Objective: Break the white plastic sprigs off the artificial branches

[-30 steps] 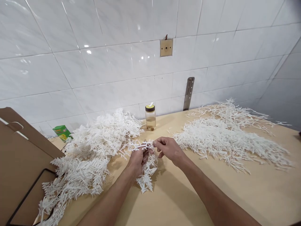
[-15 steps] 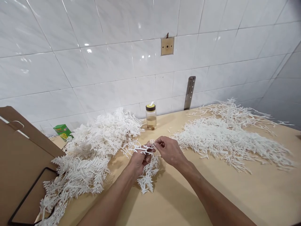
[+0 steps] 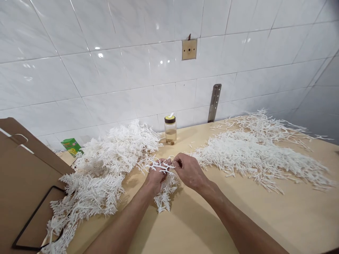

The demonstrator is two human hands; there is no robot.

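Near the middle of the table, my left hand is closed around a white plastic branch with many thin forked twigs. Its stem points right, toward my right hand, whose thumb and forefinger are pinched at that end. Exactly what those right fingertips grip is hard to see, but they meet the branch's tip. A small clump of white branched pieces shows below my left hand. To the left is a big heap of dense white branches; to the right spreads another heap of white branches.
A lidded jar with liquid stands behind my hands. At left are a cardboard box, a black wire frame and a green packet. A metal bracket and a socket plate are on the tiled wall.
Both hands stay together near the same spot. The right fingers have turned slightly and closed in by the left fingertips; the held branch has shifted a little.
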